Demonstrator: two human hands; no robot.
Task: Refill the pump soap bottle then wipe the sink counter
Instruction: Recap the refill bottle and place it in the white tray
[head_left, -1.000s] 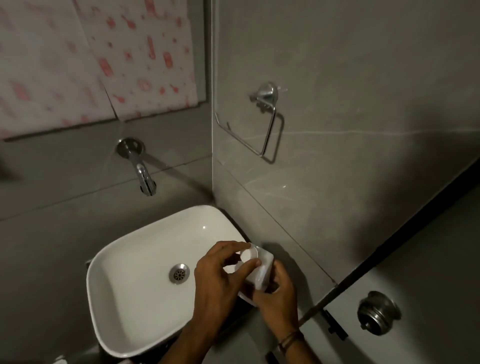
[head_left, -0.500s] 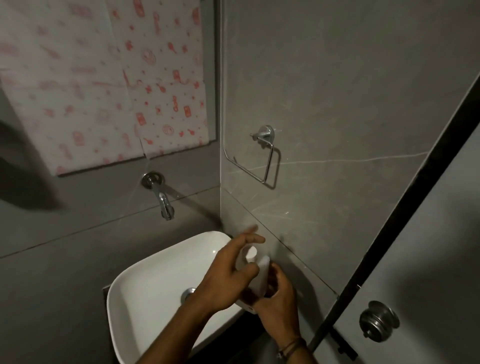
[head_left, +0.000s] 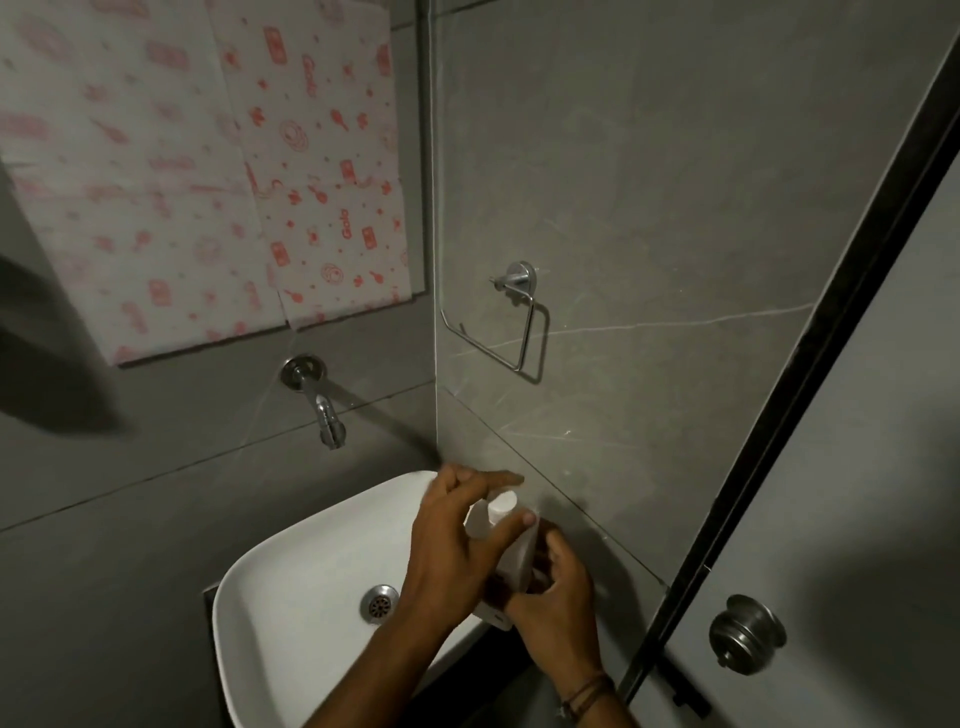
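A single head-worn camera looked forward and down from above the person's forearms, into the corner where two grey tiled walls met. The left hand (head_left: 452, 551) and right hand (head_left: 558, 608) sat close under the lens, low and just right of centre, meeting on a white plastic pump bottle (head_left: 498, 525). Below and left of the hands lay the white rectangular ceramic basin (head_left: 301, 582), cut off by the bottom edge. Beyond the hands, higher up, were the chrome wall tap (head_left: 324, 410) and chrome wire towel ring (head_left: 517, 280). Well right of the hands, a black door frame (head_left: 774, 415) slanted past a grey door (head_left: 857, 467) with a round metal knob (head_left: 746, 634).
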